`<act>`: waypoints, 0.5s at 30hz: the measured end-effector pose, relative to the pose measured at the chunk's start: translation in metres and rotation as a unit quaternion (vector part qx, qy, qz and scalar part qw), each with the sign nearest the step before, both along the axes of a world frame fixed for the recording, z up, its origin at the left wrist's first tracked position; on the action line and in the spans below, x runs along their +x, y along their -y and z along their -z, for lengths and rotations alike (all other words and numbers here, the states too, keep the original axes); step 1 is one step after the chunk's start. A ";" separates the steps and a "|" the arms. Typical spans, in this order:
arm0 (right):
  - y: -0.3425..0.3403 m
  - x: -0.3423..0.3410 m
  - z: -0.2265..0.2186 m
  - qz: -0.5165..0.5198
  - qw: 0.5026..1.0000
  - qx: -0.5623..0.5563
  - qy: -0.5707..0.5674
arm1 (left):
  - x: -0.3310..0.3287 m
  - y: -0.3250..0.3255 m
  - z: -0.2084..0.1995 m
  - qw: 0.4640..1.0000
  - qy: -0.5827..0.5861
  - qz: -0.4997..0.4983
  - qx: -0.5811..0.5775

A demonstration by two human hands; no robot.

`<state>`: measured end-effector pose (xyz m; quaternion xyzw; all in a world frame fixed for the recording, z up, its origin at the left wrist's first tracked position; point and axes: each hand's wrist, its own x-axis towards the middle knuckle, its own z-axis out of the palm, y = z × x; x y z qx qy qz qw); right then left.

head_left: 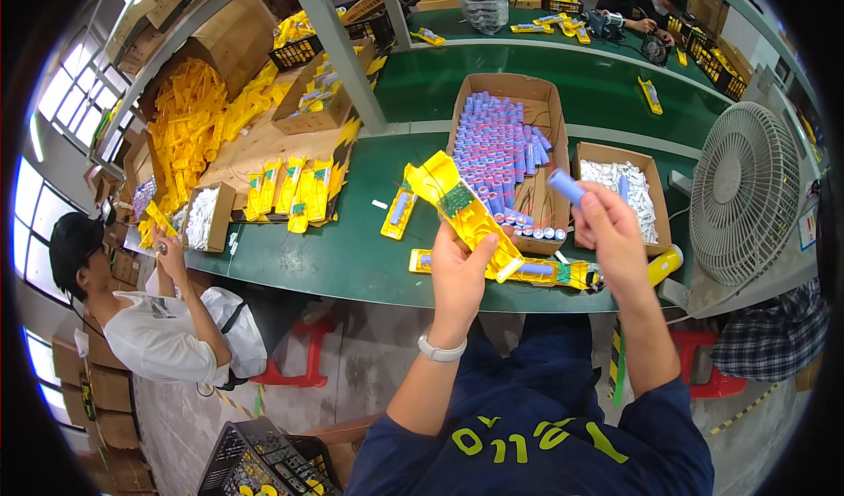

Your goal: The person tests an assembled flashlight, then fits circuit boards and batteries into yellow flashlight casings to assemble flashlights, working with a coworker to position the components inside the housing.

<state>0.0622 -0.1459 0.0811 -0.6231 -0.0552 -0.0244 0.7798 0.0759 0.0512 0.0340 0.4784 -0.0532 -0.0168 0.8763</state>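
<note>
My left hand [462, 272] is closed around a yellow plastic casing [479, 223] that has a green circuit board [456, 200] near its upper end. Between the thumb and fingers of my right hand [610, 232] is a blue-purple cylindrical battery cell [565, 186], tilted and apart from the casing. Below my hands, another yellow casing [576, 274] with a blue cell in it lies along the bench's near edge. A further casing with a cell [400, 211] rests left of my left hand. Behind my hands stands a cardboard box [549, 109] full of wired blue cells.
On the right are a box of small white parts [646, 160], a yellow bottle [665, 265] and a large fan [747, 193]. Finished-looking yellow casings [294, 188] lie at left, near a co-worker [167, 320] holding a yellow part. Beyond the green bench [343, 276], another person [646, 8] works. A black crate [255, 461] stands behind-left.
</note>
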 end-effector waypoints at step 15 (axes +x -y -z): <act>-0.076 -0.024 0.047 0.263 0.842 -0.355 0.310 | 0.002 0.012 0.006 0.999 0.025 0.008 0.039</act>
